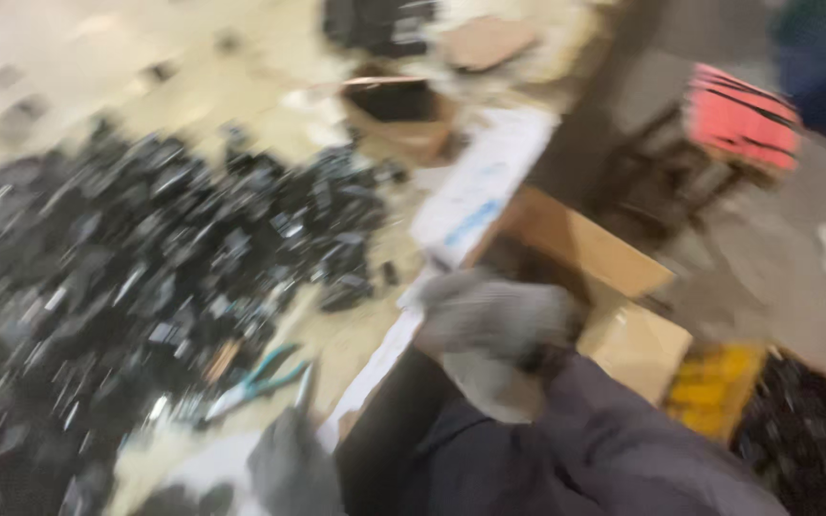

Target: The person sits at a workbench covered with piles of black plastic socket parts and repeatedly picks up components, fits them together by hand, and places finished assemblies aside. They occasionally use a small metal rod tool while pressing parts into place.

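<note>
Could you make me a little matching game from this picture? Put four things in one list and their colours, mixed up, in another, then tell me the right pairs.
Things:
1. Pliers handles
2. Stool seat
3. Glove on the right hand
4. Pile of small parts on the table

Colours:
A. grey
B. black with shiny glints
C. teal
D. pink-red with dark stripes

Right pairs: 1-C, 2-D, 3-A, 4-B.
</note>
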### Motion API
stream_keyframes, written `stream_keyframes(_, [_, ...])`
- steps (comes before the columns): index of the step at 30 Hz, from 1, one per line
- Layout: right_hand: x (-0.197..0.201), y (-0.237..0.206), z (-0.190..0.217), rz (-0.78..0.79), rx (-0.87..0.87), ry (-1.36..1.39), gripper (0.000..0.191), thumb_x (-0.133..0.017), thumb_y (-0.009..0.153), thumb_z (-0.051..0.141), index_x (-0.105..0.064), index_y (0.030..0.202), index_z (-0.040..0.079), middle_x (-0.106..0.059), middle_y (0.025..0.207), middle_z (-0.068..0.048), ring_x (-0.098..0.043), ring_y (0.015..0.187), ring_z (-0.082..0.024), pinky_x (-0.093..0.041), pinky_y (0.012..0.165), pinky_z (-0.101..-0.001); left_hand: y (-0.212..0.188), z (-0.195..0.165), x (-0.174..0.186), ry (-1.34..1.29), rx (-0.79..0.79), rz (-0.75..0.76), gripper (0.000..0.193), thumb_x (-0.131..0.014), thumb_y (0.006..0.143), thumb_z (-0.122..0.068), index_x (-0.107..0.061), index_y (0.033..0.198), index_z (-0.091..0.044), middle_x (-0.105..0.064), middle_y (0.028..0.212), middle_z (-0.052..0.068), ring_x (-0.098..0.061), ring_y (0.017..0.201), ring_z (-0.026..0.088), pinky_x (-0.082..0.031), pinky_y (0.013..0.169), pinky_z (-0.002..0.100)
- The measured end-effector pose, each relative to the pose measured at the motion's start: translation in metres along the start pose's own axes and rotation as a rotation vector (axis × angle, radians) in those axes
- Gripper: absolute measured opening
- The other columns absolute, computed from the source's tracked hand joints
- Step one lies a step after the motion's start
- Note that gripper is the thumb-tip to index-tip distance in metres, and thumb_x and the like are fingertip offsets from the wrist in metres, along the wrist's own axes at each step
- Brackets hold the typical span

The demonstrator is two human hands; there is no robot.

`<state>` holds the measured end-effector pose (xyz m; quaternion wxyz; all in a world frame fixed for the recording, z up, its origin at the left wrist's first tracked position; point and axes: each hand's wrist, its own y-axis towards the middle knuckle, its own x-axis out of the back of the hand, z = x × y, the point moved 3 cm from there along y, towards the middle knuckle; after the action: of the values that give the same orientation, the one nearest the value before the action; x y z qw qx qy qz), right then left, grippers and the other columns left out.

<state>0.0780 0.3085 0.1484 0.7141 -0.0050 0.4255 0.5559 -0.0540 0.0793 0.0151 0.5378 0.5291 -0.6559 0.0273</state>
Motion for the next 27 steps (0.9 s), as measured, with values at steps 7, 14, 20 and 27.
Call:
stream_keyframes(7, [-0.128, 0.059, -0.134, 0.491, -0.655, 0.032, 0.018, -0.071, 0.097, 0.011, -0.056, 0.097, 0.002, -0.040, 0.165, -0.029, -0.038, 0.157, -0.040, -0.028, 0.130, -0.0516, -0.017, 0.036, 0.014, 0.078, 0.187, 0.131, 0.021, -0.075, 0.078, -0.023, -0.071, 0.093, -0.010, -0.069, 0.084, 0.016, -0.066, 0.080, 0.038, -0.051, 0.071, 0.049])
stream_keyframes(14, [-0.194, 0.068, -0.169, 0.529, -0.838, 0.342, 0.018, -0.072, 0.094, 0.010, -0.056, 0.094, 0.003, -0.041, 0.162, -0.025, -0.043, 0.152, -0.038, -0.029, 0.130, -0.0564, -0.011, 0.037, 0.037, -0.177, 0.296, -0.177, 0.047, -0.076, 0.088, -0.030, -0.064, 0.128, -0.010, -0.072, 0.116, 0.015, -0.069, 0.105, 0.033, -0.055, 0.085, 0.044])
stream_keyframes(20, [-0.143, 0.046, -0.149, 0.535, -0.390, -0.364, 0.012, -0.069, 0.096, 0.006, -0.057, 0.096, 0.005, -0.068, 0.094, -0.006, -0.069, 0.095, -0.020, -0.041, 0.130, -0.0487, -0.006, 0.031, 0.053, -0.093, 0.228, -0.130, 0.033, -0.070, 0.085, -0.017, -0.065, 0.117, -0.010, -0.069, 0.099, 0.011, -0.064, 0.089, 0.032, -0.051, 0.076, 0.043])
stream_keyframes(27, [-0.017, 0.014, -0.162, 0.218, -0.095, -1.072, 0.018, -0.078, 0.083, 0.005, -0.060, 0.085, 0.005, -0.052, 0.068, -0.005, -0.049, 0.053, -0.015, -0.039, 0.049, -0.0387, 0.006, 0.013, 0.025, 0.217, 0.083, 0.002, 0.003, -0.063, 0.092, -0.014, -0.062, 0.094, -0.011, -0.059, 0.080, 0.009, -0.060, 0.074, 0.030, -0.048, 0.065, 0.044])
